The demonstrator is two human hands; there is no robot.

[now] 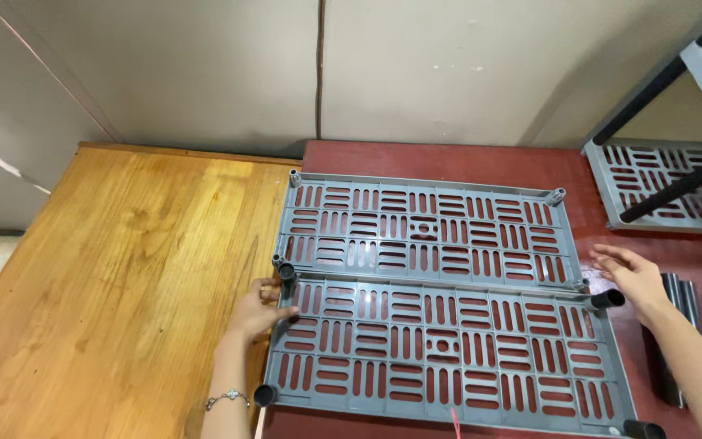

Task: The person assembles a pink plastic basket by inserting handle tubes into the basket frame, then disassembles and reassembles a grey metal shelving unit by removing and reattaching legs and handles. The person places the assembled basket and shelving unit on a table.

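A: Right, where are the hands?

B: Both at the near shelf [448, 349], a grey slotted panel lying flat on the red table [448, 158]. The left hand [257, 309] is at its far left corner, fingers curled narrowly about the black leg [288, 273] standing in the corner socket there.

A: Gripping it?

B: The fingertips touch it, but I cannot tell how firmly they close.

A: And the right?

B: The right hand [631, 276] is at the far right corner, fingers spread wide and loose, with another black leg [608, 300] just under the palm. It looks to be touching rather than clasping.

A: Other legs?

B: One in the near left corner [265, 395], one in the near right [642, 428].

A: What lies beyond?

B: A second shelf [424, 228], same kind, edge to edge with the near one, with short grey sockets at its corners. To the left is a wood table [123, 276]. On the right, dark tubes [680, 297] lie on the red top, and a partly built rack [668, 179] stands at the far right. A bracelet [227, 398] hangs on the left wrist.
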